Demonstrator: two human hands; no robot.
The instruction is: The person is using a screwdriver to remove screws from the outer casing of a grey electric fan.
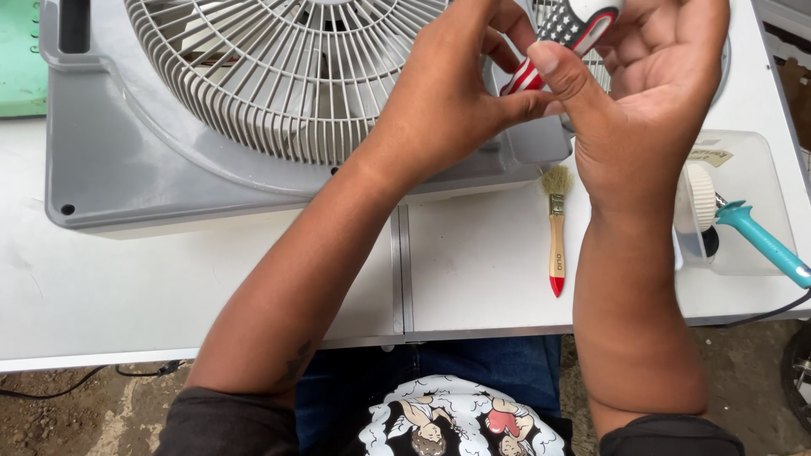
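Biggest thing in front of you is the white table, a seam running down its middle, and lying flat across its far side is the grey box fan, round ribbed grille facing up at you. Both your arms reach in over it. Your left hand is up over the grille's right side, fingers curled in close against the tool, thumb stretched across to meet your other thumb. Your right hand is wrapped around a screwdriver handle, red, white and dark-gripped, held above the fan's right edge between both hands; its tip is hidden, so you can't tell where it sits. Off to your right, a clear plastic tray holds a white ribbed knob and a teal-handled tool. Smallest of the lot, a little paintbrush with a wooden, red-tipped handle lies on the table just beside your right wrist
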